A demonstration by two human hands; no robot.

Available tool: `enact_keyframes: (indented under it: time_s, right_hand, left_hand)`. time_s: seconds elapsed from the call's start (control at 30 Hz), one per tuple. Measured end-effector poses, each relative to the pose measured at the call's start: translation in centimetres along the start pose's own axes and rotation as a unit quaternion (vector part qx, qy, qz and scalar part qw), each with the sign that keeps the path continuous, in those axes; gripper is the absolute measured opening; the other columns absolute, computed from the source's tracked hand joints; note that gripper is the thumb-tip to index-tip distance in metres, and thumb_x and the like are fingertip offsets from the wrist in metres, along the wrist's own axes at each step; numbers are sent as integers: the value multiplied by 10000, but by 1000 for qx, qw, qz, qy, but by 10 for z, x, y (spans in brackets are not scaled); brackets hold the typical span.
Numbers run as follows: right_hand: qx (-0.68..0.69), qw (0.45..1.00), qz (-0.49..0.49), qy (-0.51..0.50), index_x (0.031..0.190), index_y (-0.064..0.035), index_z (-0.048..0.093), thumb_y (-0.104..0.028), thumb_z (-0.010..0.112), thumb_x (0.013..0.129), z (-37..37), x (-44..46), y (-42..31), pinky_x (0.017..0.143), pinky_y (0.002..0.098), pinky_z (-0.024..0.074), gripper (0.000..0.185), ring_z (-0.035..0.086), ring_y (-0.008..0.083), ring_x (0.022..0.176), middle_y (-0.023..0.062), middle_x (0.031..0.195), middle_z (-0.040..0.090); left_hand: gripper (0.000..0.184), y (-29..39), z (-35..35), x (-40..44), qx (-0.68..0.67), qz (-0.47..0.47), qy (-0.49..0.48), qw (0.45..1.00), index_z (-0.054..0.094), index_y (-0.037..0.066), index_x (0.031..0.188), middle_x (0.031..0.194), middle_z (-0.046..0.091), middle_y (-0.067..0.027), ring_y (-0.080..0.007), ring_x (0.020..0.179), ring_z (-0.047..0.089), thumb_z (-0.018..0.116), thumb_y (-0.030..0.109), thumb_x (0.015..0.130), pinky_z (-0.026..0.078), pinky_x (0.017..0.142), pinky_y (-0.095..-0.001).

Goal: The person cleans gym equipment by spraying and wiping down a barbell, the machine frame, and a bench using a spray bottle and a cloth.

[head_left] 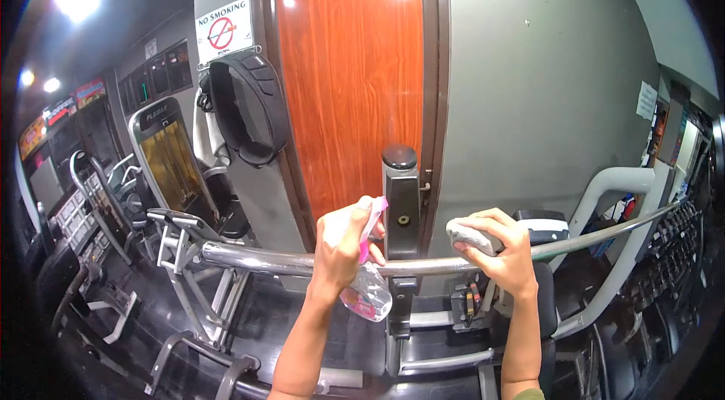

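My left hand (341,249) is wrapped round the neck of a clear spray bottle (368,296) with a pink trigger head. The bottle tilts, its base pointing down and to the right, in front of a long chrome bar (423,267). In my right hand (500,247) is a bunched grey cloth (476,236), pinched between thumb and fingers just above the same bar. Behind the bar, between my hands, stands a dark upright post (402,207) with a round black cap. My palms and part of the trigger are hidden.
A wooden door (351,83) stands straight ahead in a grey wall. A black weight belt (245,109) hangs left of it below a no-smoking sign (223,28). Gym machines (170,166) fill the left; a thick grey frame (615,249) and dumbbell racks (668,249) are at right.
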State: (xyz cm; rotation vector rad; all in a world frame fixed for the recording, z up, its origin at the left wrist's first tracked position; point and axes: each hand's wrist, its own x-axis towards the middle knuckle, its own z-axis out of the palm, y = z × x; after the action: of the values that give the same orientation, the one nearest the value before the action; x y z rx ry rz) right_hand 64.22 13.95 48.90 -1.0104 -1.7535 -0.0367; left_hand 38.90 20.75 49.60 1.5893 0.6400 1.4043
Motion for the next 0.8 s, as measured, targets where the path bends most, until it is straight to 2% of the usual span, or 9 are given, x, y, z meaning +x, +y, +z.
enact_keyframes:
  time_s: [0.1, 0.2, 0.37, 0.5, 0.6, 0.67, 0.73, 0.8]
  right_hand:
    - [-13, 998, -28, 53, 1081, -38, 753, -85, 845, 726, 4, 3, -2, 836, 348, 559, 370, 721, 261, 940, 125, 1017, 740]
    - [-28, 997, -26, 64, 1135, -63, 733, -102, 842, 743, 10, 12, -7, 855, 363, 573, 409, 722, 274, 970, 128, 1060, 727]
    - [-56, 990, -99, 80, 1120, -104, 723, -128, 832, 772, 38, 41, -5, 856, 393, 591, 366, 717, 305, 978, 109, 1103, 714]
    - [-138, 977, -133, 94, 1157, -176, 722, -111, 820, 776, 70, 64, 3, 764, 392, 607, 398, 716, 254, 895, 20, 1131, 684]
    - [-134, 974, -163, 80, 1136, -211, 727, -127, 828, 764, 72, 54, 6, 738, 364, 614, 395, 716, 216, 888, -5, 1134, 674]
    - [-181, 962, -206, 18, 1136, -258, 712, -134, 834, 747, 72, 38, 10, 684, 307, 610, 425, 709, 162, 866, -45, 1094, 650]
    - [-226, 951, -211, -22, 1151, -271, 705, -142, 833, 747, 74, 30, 13, 662, 296, 607, 443, 707, 155, 857, -49, 1075, 644]
    - [-218, 952, -215, 3, 1133, -268, 715, -156, 830, 752, 67, 44, 12, 641, 304, 604, 414, 709, 156, 847, -46, 1078, 654]
  left_hand:
    - [623, 7, 6, 8, 45, 3, 5, 999, 711, -101, 976, 699, 642, -124, -198, 464, 618, 483, 473, 1058, 508, 414, -289]
    - [615, 2, 5, 10, 63, 0, -8, 998, 715, -94, 989, 707, 648, -118, -188, 462, 614, 477, 469, 1060, 498, 410, -282]
    - [561, -4, -5, 6, -8, -34, -23, 999, 716, -80, 1004, 728, 661, -131, -208, 480, 631, 493, 431, 1062, 513, 439, -289]
    - [555, -22, -21, 1, -62, -63, -34, 996, 698, -80, 1054, 762, 673, -151, -232, 505, 649, 466, 424, 1055, 535, 445, -298]
    - [542, -32, -29, -3, -75, -73, -57, 993, 685, -85, 1091, 784, 683, -164, -250, 521, 660, 464, 406, 1035, 542, 451, -306]
    - [523, -39, -31, -7, -88, -69, -80, 990, 681, -86, 1095, 796, 685, -167, -254, 520, 661, 468, 387, 1030, 544, 455, -306]
    - [506, -42, -34, -6, -86, -70, -92, 990, 681, -88, 1107, 805, 686, -169, -255, 523, 658, 466, 362, 1021, 551, 462, -308]
    - [500, -42, -34, -7, -94, -67, -93, 989, 681, -88, 1116, 809, 687, -170, -256, 524, 657, 464, 352, 1018, 554, 464, -308]
